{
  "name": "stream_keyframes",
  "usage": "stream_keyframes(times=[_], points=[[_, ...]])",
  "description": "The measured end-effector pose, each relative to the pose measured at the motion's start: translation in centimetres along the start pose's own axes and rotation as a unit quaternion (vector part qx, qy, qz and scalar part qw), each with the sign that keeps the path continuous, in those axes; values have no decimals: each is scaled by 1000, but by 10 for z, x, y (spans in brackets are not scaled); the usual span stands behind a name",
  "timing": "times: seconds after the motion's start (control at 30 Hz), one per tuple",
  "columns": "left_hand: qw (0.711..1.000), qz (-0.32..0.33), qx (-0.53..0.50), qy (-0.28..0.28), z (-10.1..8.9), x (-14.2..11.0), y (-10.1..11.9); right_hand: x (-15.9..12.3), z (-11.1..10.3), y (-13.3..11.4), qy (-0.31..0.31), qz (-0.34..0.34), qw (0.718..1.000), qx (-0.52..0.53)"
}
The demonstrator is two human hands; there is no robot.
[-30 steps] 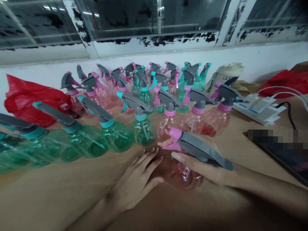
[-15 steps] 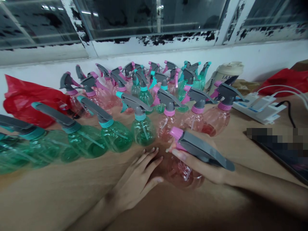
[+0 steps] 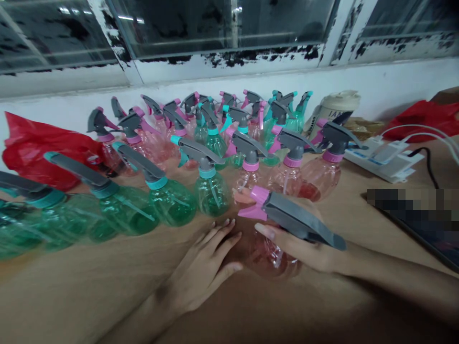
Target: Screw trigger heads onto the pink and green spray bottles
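Note:
A pink spray bottle (image 3: 272, 258) with a grey and pink trigger head stands at the front, and my right hand (image 3: 304, 246) is wrapped round its neck. The thumb lies on the near side below the head. Fingertips show beyond the pink nozzle, and the pink trigger sticks out forward. Part of the bottle's neck is hidden by the hand. To the left of this bottle my left hand (image 3: 202, 267) lies flat on the wooden table (image 3: 89, 291), fingers stretched and holding nothing. A green spray bottle (image 3: 213, 196) stands just beyond its fingertips.
Several green spray bottles (image 3: 172, 203) line the left. Pink ones (image 3: 287, 177) stand behind my right hand, with more bottles along the wall. A red plastic bag (image 3: 43, 153) lies far left. At right are a paper cup (image 3: 333, 112), a power strip (image 3: 380, 162) and a dark-screened device (image 3: 405, 224).
The fingers of my right hand have straightened forward, and the pink trigger has swung out into view from under them. My left hand stays in place.

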State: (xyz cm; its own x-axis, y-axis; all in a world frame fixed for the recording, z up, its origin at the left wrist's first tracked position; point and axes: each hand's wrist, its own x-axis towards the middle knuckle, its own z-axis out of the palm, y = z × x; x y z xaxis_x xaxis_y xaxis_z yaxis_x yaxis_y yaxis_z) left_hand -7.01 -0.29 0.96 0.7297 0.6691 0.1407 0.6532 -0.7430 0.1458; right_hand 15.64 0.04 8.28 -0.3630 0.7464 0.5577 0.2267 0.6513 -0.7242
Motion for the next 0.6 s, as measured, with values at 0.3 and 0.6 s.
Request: stream_keyframes(times=[0.3,0.6], points=[[1000,2,-2,-4,-1,0,0,-2,0,0,-14,20,1000,2],[1000,5,7,1,2,-2,-1,1,-1,-1,-6,31,999,34]])
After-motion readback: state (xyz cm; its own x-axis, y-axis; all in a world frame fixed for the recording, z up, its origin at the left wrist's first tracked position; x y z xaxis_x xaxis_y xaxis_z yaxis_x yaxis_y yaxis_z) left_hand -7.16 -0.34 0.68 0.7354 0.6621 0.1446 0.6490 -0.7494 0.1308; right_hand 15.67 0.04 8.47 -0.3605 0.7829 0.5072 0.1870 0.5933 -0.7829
